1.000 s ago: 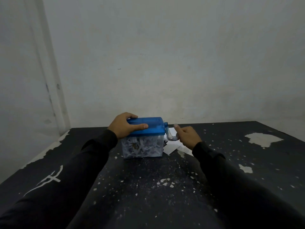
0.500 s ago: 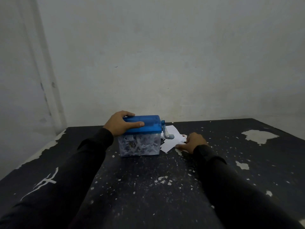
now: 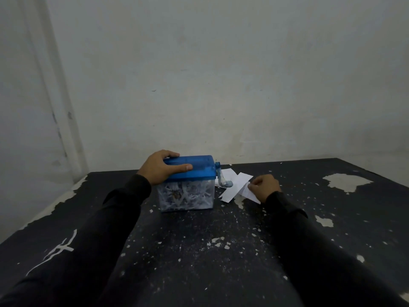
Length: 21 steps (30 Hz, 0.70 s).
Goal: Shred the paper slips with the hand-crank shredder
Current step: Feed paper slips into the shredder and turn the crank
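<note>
- Sitting on the dark table (image 3: pixel 199 251), toward its far edge by the wall, is the shredder (image 3: pixel 188 185), seen from the head camera.
- Its blue lid (image 3: pixel 199 171) is lying on top, and its clear bin (image 3: pixel 188 198) underneath is looking full of white paper shreds.
- The left hand (image 3: pixel 159 167) is gripping the lid at the shredder's left end, with the thumb lying along the front edge and the fingers curling over the back.
- The crank (image 3: pixel 221 178) is sticking out of the shredder's right side and is hanging down toward the table, with no hand touching it.
- Just right of the shredder, a few white paper slips (image 3: pixel 234 185) are lying on the table, overlapping each other.
- The right hand (image 3: pixel 263 187) is hovering just right of those slips, and its curled fingers are pinching one slip (image 3: pixel 249 191) that is tilting up off the table.
- Both arms are wearing black sleeves (image 3: pixel 309 251).
- Little white flecks and bare patches are showing all over the table around the shredder.
</note>
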Available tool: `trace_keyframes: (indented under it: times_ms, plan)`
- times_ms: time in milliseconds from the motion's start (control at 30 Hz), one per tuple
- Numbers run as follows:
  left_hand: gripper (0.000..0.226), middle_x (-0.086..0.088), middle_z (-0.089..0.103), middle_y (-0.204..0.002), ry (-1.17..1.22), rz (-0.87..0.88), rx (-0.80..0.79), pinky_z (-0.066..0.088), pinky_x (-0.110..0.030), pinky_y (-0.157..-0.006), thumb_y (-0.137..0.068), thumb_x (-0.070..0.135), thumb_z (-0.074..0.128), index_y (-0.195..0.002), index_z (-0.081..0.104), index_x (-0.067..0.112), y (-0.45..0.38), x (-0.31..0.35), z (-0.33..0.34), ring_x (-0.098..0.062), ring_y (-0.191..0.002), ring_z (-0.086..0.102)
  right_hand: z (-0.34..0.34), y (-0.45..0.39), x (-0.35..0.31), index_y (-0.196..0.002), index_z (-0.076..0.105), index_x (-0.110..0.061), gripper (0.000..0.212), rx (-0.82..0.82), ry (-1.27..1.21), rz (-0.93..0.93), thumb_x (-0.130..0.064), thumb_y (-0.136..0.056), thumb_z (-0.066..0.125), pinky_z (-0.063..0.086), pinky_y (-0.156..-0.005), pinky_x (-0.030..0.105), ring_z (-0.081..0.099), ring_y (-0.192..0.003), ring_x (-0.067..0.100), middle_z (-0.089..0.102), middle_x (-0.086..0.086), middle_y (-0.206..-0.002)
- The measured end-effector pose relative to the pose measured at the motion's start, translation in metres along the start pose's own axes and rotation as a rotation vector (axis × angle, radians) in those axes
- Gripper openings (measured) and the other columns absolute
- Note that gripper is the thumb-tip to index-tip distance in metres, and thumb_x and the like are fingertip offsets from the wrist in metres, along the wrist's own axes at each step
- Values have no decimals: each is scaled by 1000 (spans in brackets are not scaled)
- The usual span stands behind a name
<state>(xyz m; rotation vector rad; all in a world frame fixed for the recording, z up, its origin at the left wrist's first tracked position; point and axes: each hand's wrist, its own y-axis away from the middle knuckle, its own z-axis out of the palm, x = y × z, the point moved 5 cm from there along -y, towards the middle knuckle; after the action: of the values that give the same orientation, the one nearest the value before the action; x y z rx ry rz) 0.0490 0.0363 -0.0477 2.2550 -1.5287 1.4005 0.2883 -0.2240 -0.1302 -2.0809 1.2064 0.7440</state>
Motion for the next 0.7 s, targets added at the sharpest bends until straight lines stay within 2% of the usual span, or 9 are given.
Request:
trace_keyframes:
  times_ms: [100,200,400,533,600,700]
  plan:
    - [77,4,63,-123,2,3,0,43,-13,-75,-66,66,82,-126,66,22,1,-1,1,-3,-103,59,-9,-2,0,-103,76,-7,15,86,-135,12,-10,-93,65,47,-87,30,59,-91,18,72,9,-103]
    - [75,4,62,-123,1,2,-2,42,-13,-75,-67,65,82,-127,66,22,1,0,1,-3,-103,58,-19,0,-2,-108,73,-7,18,242,-200,-13,-10,-95,62,50,-95,38,62,-102,24,71,11,-114]
    - [76,3,62,-124,3,-1,-4,42,-13,-76,-67,64,82,-127,66,20,1,2,0,-2,-102,57,-25,5,-7,-115,63,-9,17,392,-278,-70,-14,-102,53,49,-98,38,57,-106,21,61,9,-121]
    - [75,2,62,-126,-4,-2,-11,42,-14,-78,-67,65,82,-127,66,22,0,2,1,-7,-105,58,-30,8,-10,-123,59,-8,23,420,-368,-86,-9,-102,50,45,-97,31,51,-107,15,54,6,-124]
    - [77,2,61,-127,-5,-4,-15,41,-14,-78,-67,65,81,-128,65,21,0,2,1,-8,-106,58,-27,5,-9,-118,60,-13,21,392,-418,-101,-10,-99,52,53,-97,40,58,-107,20,58,3,-119]
    - [78,1,61,-127,-7,-3,-13,41,-14,-78,-67,66,82,-129,65,20,1,1,0,-10,-107,58,-22,7,-12,-107,62,-20,16,338,-455,-121,-12,-95,56,60,-86,49,65,-101,26,64,-1,-107]
